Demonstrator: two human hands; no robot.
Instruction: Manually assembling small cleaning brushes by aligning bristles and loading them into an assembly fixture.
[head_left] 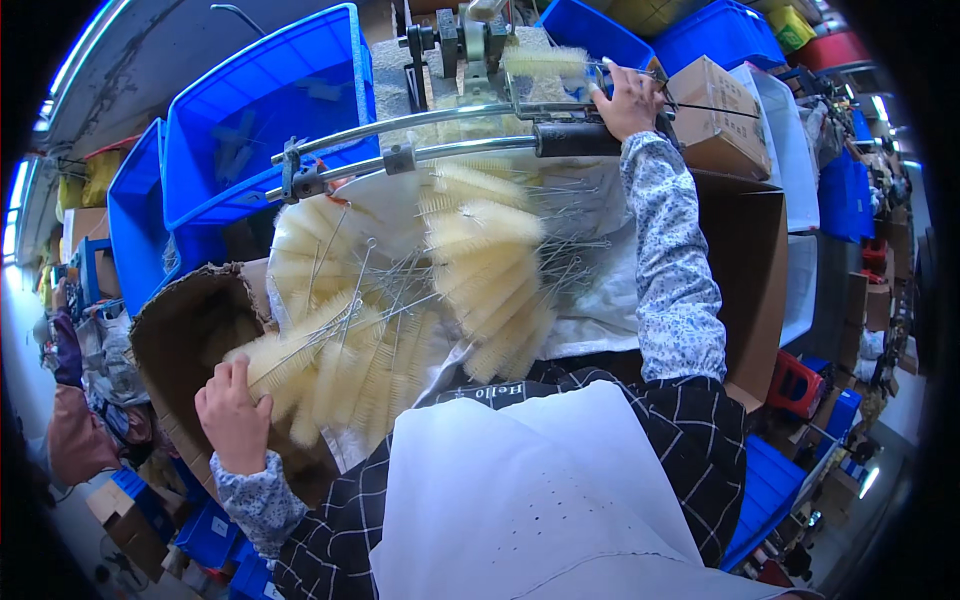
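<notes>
My right hand (632, 100) reaches to the bench machine (480, 60). Its fingers are bent at the wire end of a cream bristle brush (545, 63), which lies crosswise at the machine's head. What exactly the fingertips pinch is partly hidden. At the left, my left hand (235, 415) has curled fingers, with thumb and forefinger on the bristle end of another brush (268, 362). Across my lap on white cloth lie heaps of similar brushes (485, 250), their twisted wire stems with looped ends crossing in the middle.
Two metal rails (450, 148) with clamps and a black sleeve (575, 140) span the front of the machine. An open cardboard box (190, 330) stands at the left. Blue bins (270, 110) sit beyond it. Cardboard boxes (715, 115) and white bins (790, 150) line the right.
</notes>
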